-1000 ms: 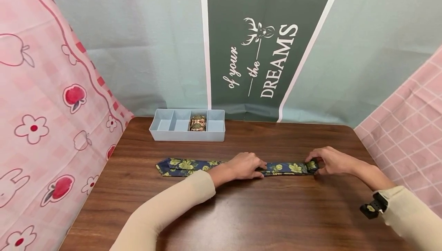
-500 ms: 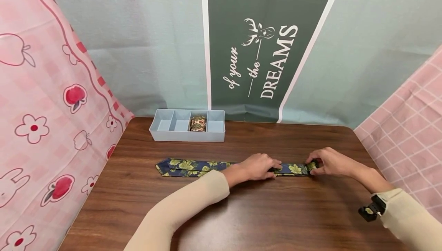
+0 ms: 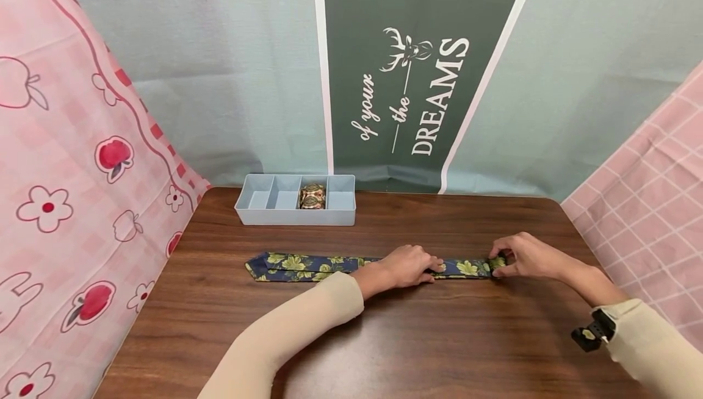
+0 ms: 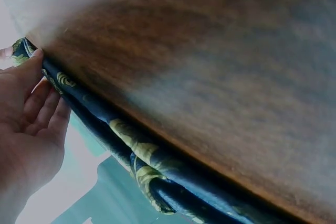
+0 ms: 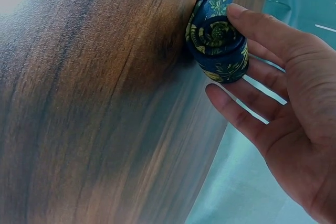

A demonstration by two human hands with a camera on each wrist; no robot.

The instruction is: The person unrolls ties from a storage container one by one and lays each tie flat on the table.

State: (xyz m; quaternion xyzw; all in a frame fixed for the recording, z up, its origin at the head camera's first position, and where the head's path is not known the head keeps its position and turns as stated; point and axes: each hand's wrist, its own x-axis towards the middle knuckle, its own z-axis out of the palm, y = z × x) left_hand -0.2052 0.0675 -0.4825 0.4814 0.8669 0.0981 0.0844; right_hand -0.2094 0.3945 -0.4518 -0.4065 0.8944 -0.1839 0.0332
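Blue floral necktie (image 3: 296,263) stretched across woodgrain tbl (image 3: 439,338), R end coiled. R hand (image 3: 529,257) pinches coil (image 5: 220,35); L hand (image 3: 407,266) on tie, thumb nr edge, can't tell if pinching. Best approx: roll tight, edges aligned, L guiding w/ light tension.

On the head view I read white lettering on the dark green panel (image 3: 357,27) of the cloth (image 3: 258,75) hanging behind the counter (image 3: 428,338). The lines run upward, slanted and turned on their side, so I read each from bottom to top. From left to right I get "of your" (image 3: 365,106) in script, then "the" (image 3: 400,109), smaller, also in script and set between two thin strokes, then "DREAMS" (image 3: 441,95) in large serif capitals. A printed deer head (image 3: 416,50) with antlers tops the middle line.
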